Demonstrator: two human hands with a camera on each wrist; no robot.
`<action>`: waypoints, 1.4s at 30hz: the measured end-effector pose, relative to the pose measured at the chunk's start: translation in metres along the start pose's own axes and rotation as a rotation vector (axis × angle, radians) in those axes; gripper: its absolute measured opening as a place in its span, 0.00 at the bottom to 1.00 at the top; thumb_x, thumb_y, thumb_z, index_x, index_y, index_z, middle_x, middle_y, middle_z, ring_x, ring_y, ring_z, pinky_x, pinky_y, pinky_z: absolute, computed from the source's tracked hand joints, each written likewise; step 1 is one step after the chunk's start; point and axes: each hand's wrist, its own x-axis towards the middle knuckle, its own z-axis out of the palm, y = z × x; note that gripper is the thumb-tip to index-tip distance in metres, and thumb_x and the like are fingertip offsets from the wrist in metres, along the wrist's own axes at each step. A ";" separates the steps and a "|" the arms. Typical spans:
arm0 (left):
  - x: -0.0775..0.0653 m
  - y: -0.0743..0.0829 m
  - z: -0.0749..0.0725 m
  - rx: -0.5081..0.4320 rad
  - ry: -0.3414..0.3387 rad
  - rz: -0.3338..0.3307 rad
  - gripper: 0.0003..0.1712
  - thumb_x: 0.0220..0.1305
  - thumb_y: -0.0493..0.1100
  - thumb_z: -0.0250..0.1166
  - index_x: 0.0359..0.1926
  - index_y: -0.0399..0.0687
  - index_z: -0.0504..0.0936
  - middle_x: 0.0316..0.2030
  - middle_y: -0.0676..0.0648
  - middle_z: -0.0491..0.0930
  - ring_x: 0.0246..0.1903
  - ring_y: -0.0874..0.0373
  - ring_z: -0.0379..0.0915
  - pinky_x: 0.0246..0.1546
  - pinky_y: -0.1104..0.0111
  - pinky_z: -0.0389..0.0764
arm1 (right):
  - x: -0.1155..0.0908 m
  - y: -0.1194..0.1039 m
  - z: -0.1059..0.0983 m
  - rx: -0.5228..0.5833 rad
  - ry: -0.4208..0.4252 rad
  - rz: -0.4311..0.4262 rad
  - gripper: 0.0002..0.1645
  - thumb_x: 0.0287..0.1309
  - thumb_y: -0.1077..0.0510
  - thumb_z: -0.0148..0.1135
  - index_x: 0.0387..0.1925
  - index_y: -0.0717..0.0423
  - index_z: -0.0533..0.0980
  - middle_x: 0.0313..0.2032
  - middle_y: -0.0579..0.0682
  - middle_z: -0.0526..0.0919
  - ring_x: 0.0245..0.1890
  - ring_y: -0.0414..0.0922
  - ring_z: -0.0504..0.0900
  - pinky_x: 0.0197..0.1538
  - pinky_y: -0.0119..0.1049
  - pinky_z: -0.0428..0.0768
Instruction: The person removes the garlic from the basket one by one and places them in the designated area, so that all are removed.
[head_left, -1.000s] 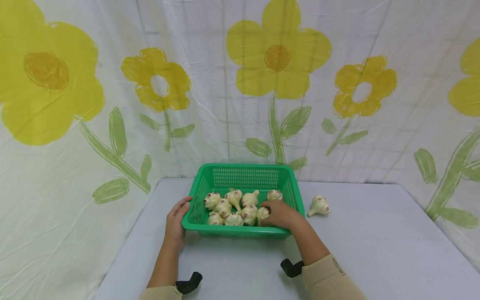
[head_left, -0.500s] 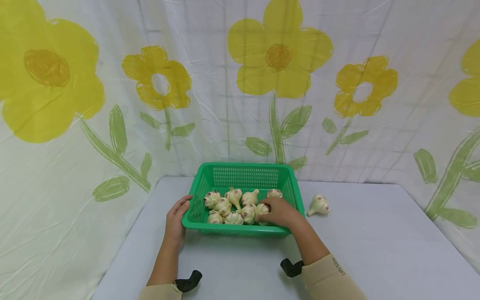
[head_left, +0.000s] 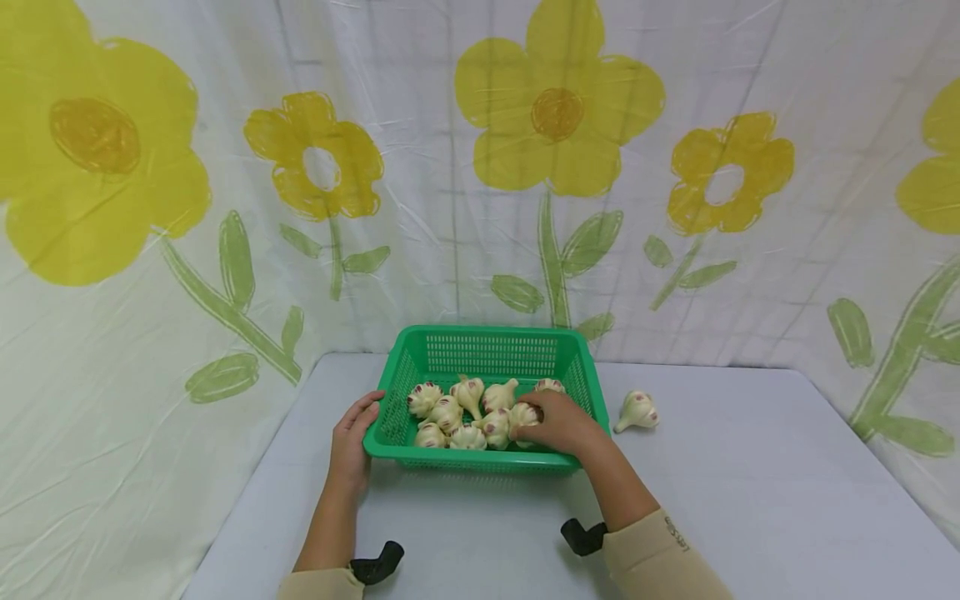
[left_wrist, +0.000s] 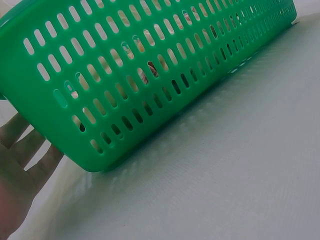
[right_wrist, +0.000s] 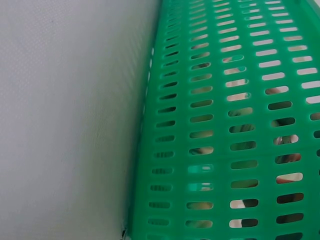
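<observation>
In the head view, a green perforated plastic basket [head_left: 491, 332] stands on the table with several garlic bulbs [head_left: 468, 437] inside, whitish with purple-red marks. My right hand [head_left: 558, 423] reaches over the near right rim and holds one garlic bulb [head_left: 523, 421], thumb in front and fingers behind it. My left hand [head_left: 352, 442] rests against the basket's left end. The left wrist view shows its fingers [left_wrist: 45, 160] fairly straight along the end wall [left_wrist: 60, 115]. Only the basket's slotted wall [right_wrist: 240, 125] and the table fill the right wrist view; the right hand is mostly hidden there.
One more garlic bulb [head_left: 638, 411] lies on the table to the right of the basket. The white-covered table [head_left: 735, 483] ends at the back against a hanging curtain [head_left: 420, 250] with yellow flowers. Black wrist mounts [head_left: 378, 563] stick out from both sleeves.
My right hand's thumb and fingers have closed round the garlic bulb, which has shifted slightly left and up in the head view. The left hand and basket stay practically in place.
</observation>
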 end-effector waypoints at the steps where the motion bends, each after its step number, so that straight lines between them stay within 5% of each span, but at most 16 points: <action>1: 0.000 0.000 0.000 -0.002 0.001 0.000 0.28 0.73 0.52 0.56 0.66 0.40 0.70 0.64 0.54 0.68 0.61 0.63 0.64 0.49 0.77 0.75 | 0.000 0.000 0.000 0.005 0.001 0.003 0.33 0.51 0.45 0.74 0.57 0.53 0.79 0.52 0.49 0.82 0.51 0.48 0.80 0.53 0.50 0.78; 12: 0.000 -0.001 0.000 -0.004 -0.006 0.001 0.28 0.73 0.52 0.56 0.66 0.40 0.70 0.64 0.54 0.67 0.61 0.63 0.64 0.49 0.77 0.75 | -0.003 -0.002 -0.001 0.022 0.017 0.034 0.33 0.55 0.43 0.70 0.61 0.51 0.76 0.56 0.50 0.81 0.56 0.52 0.78 0.56 0.54 0.76; 25: 0.000 -0.001 0.000 -0.007 0.003 0.002 0.28 0.73 0.51 0.56 0.66 0.39 0.70 0.64 0.54 0.68 0.61 0.63 0.64 0.49 0.77 0.75 | -0.002 -0.003 -0.002 0.044 0.019 0.062 0.43 0.57 0.42 0.69 0.67 0.59 0.68 0.63 0.56 0.76 0.62 0.56 0.74 0.60 0.55 0.73; 35: 0.000 0.000 0.000 0.002 0.004 0.002 0.28 0.73 0.51 0.56 0.66 0.39 0.70 0.64 0.53 0.67 0.62 0.62 0.63 0.50 0.77 0.74 | -0.002 -0.003 -0.003 0.051 0.048 0.004 0.27 0.55 0.45 0.71 0.54 0.50 0.79 0.44 0.44 0.83 0.42 0.41 0.80 0.46 0.44 0.78; 42: 0.001 -0.001 -0.001 -0.004 0.005 -0.003 0.28 0.72 0.51 0.57 0.65 0.39 0.71 0.63 0.54 0.68 0.61 0.62 0.63 0.50 0.77 0.75 | -0.003 -0.002 -0.002 0.062 0.073 0.006 0.28 0.55 0.43 0.71 0.54 0.49 0.79 0.47 0.45 0.83 0.46 0.44 0.80 0.48 0.46 0.79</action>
